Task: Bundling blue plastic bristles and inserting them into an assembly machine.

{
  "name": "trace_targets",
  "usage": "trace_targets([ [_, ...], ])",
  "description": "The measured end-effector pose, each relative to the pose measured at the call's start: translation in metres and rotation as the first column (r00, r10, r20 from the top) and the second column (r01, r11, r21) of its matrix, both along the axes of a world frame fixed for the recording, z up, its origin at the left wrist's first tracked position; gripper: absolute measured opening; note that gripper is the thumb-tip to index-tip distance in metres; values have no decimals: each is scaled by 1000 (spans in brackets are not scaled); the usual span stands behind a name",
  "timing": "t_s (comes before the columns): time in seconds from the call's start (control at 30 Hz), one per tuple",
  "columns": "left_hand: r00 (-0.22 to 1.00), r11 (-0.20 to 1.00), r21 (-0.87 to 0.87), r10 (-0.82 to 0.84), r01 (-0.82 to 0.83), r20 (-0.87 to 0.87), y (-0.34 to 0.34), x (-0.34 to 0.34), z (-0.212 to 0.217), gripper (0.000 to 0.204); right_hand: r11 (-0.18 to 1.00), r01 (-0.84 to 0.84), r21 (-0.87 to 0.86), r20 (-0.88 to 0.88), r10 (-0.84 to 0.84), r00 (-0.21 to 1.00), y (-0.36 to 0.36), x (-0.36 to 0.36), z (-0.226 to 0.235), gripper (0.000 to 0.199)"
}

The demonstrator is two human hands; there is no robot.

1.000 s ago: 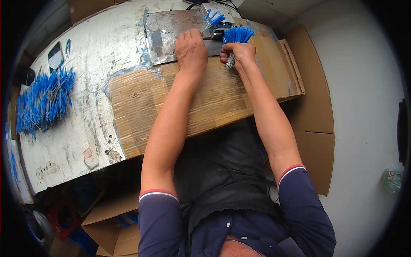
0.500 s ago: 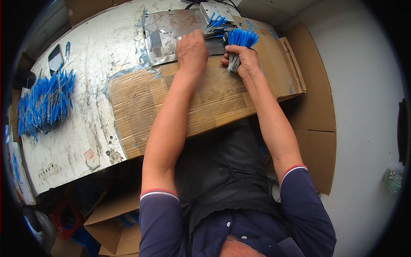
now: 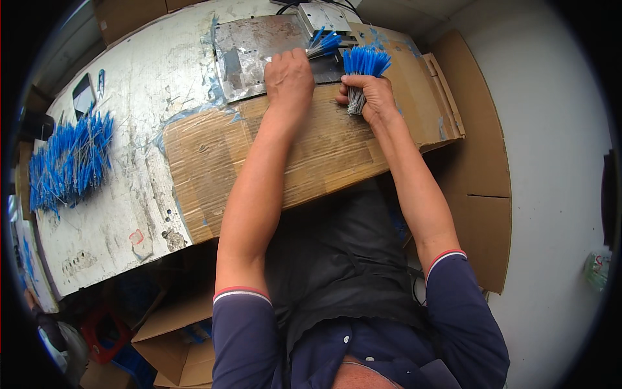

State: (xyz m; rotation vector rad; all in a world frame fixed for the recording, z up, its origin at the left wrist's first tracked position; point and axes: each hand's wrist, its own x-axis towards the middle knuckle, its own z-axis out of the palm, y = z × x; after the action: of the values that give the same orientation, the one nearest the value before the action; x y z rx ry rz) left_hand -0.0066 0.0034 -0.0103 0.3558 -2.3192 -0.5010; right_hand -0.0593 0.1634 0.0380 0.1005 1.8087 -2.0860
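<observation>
My right hand (image 3: 370, 98) grips an upright bundle of thin metal wires with blue tips (image 3: 364, 65). My left hand (image 3: 289, 76) rests on a worn metal plate (image 3: 249, 52) and pinches a few blue-tipped wires (image 3: 322, 45), their tips pointing at a small metal device (image 3: 325, 14) at the far edge of the bench. Both forearms lie over a flattened cardboard sheet (image 3: 311, 149) on the bench.
A large loose pile of blue-tipped wires (image 3: 68, 162) lies at the bench's left end. A dark phone (image 3: 83, 96) lies near the far left. Cardboard sheets (image 3: 473, 175) line the floor on the right. An open cardboard box (image 3: 172, 337) stands under the bench.
My right hand has moved slightly left and nearer with its bundle. My left hand stays on the plate with its few wires toward the device.
</observation>
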Motion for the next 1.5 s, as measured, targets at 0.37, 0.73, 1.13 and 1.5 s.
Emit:
trace_targets([
  [0.37,989,981,190,69,-43,-132,-3,-1,-1,9,990,-45,132,-8,46,999,-15,-6,2,10],
  [0.73,987,980,197,55,-24,-153,-3,-2,-2,7,948,108,300,-92,-84,992,-34,-20,2,12],
  [1.13,969,989,148,63,-28,-238,-4,-3,-4,6,972,91,218,-30,-87,996,-36,-24,-1,12],
  [1.5,996,952,297,-84,77,9,-1,-1,3,21,969,229,-98,32,-227,973,-49,-3,-2,11],
])
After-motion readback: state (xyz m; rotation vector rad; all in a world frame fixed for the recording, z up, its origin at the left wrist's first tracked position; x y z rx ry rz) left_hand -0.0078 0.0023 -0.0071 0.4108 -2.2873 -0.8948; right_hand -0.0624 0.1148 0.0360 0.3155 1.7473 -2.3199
